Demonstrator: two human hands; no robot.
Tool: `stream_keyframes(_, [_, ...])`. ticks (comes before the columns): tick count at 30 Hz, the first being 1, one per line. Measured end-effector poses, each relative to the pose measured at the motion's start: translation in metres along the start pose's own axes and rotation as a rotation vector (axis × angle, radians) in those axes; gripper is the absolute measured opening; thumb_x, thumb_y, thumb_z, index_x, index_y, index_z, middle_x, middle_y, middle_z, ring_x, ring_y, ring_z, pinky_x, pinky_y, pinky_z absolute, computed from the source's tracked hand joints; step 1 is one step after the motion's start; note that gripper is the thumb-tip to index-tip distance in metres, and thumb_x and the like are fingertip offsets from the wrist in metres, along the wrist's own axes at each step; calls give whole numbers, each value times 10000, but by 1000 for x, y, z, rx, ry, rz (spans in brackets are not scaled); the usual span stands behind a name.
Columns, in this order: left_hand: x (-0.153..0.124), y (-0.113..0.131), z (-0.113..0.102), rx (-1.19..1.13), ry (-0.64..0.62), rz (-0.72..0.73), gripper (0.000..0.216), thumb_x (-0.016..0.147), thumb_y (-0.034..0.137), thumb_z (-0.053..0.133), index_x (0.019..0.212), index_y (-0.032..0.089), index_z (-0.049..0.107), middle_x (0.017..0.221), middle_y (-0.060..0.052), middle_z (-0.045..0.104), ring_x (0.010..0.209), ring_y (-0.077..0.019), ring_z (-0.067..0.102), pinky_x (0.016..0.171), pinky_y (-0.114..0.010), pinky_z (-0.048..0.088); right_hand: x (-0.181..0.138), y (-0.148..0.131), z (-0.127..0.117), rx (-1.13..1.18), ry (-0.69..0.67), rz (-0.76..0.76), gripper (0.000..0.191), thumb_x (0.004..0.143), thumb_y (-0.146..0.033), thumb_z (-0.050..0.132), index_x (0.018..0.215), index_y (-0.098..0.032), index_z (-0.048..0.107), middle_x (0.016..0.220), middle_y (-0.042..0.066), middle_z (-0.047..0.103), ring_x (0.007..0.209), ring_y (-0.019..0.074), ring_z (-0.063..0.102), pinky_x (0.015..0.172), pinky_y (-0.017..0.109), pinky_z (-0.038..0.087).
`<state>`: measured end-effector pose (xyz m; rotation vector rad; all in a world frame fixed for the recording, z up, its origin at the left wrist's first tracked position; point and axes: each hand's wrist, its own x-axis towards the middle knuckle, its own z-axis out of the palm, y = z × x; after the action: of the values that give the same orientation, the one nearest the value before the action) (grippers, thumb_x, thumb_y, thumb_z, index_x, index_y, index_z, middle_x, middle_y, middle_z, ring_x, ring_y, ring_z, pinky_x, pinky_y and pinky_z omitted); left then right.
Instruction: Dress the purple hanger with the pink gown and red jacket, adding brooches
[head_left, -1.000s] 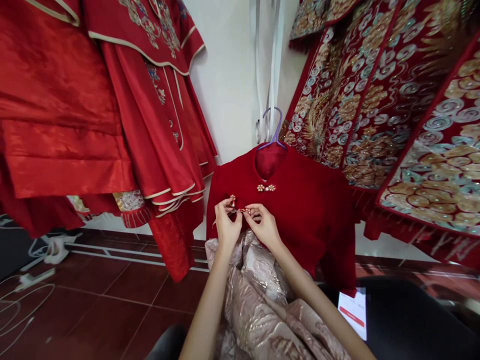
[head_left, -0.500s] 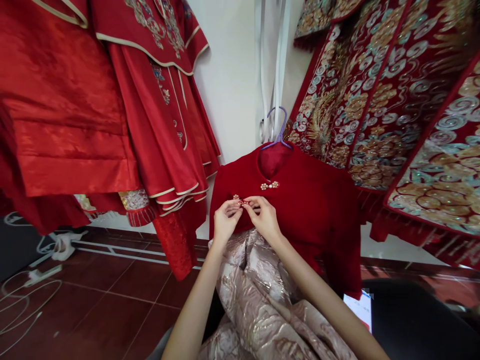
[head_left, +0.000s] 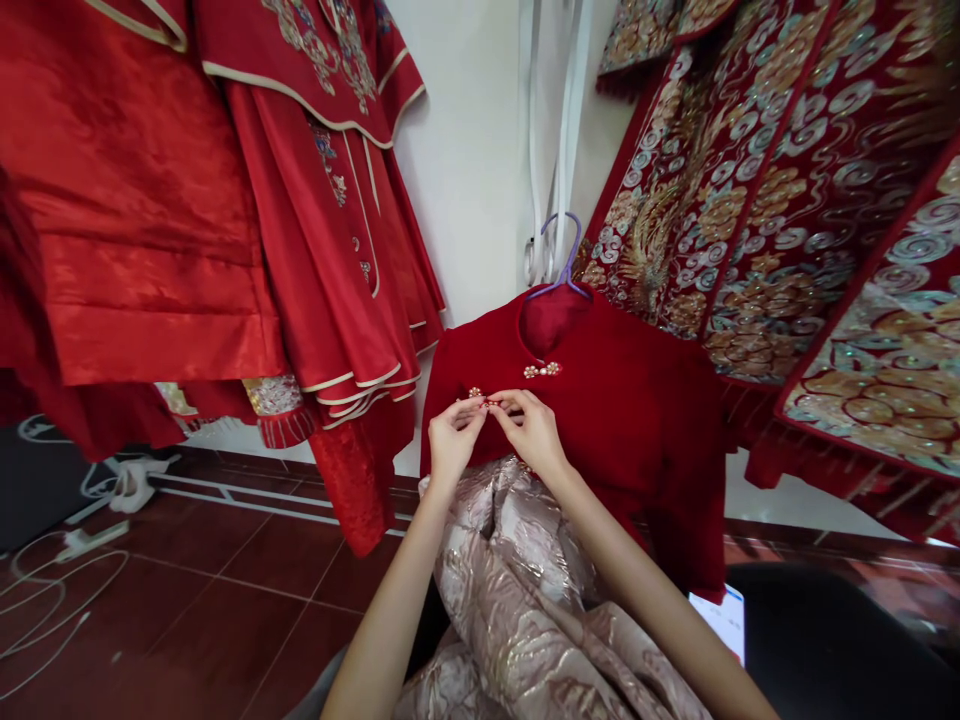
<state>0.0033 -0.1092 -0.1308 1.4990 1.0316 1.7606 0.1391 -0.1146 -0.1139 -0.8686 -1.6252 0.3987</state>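
Note:
A dark red jacket (head_left: 630, 400) hangs on a purple hanger (head_left: 564, 262) in front of me. At its neck a beaded flower clasp (head_left: 543, 370) lies fastened across the front. Lower down, my left hand (head_left: 452, 437) and my right hand (head_left: 531, 428) meet at a second beaded clasp (head_left: 475, 393). Both pinch small parts of it between thumb and forefinger, the fingertips nearly touching. What exactly sits between the fingers is mostly hidden. Below my hands, shiny silver-pink brocade fabric (head_left: 517, 580) spreads beneath my forearms.
Red garments (head_left: 157, 200) hang at the left, and heavily embroidered ones (head_left: 795, 200) at the right. White rack poles (head_left: 551, 120) rise behind the hanger. On the tiled floor lie white cables (head_left: 64, 590), a power strip (head_left: 94, 538) and shoes (head_left: 133, 487). A phone (head_left: 720, 620) rests by a black seat (head_left: 832, 640).
The whole view has shifted slightly, so most things sit a little further right. My hands stay at the same clasp, with only slight finger movement.

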Motion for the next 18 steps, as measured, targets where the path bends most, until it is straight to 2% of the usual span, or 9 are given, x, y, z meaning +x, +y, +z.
stream_keyframes(5, [3, 5, -3, 75, -2, -1, 245, 729, 231, 691, 939, 115, 743, 905, -104, 755, 780, -184, 710, 789, -312, 565, 2, 1, 5, -56, 36, -5, 150, 861, -264, 578, 940, -179, 673, 869, 46, 616, 738, 137, 619, 632, 242, 569])
stream_keyframes(14, [21, 12, -17, 136, -128, 0, 216, 698, 286, 724, 837, 125, 764, 873, -111, 757, 765, -219, 711, 789, -354, 565, 7, 0, 11, -83, 42, 17, 146, 866, -248, 552, 942, -188, 662, 864, 45, 595, 703, 136, 614, 638, 257, 572])
stream_keyframes(18, [9, 13, -23, 110, -200, 2, 346, 737, 317, 702, 1043, 157, 722, 1011, -101, 737, 883, -202, 693, 848, -338, 543, -6, -2, -3, 8, -43, 66, 203, 883, -265, 526, 1039, -205, 643, 953, 51, 658, 832, 155, 660, 693, 265, 583])
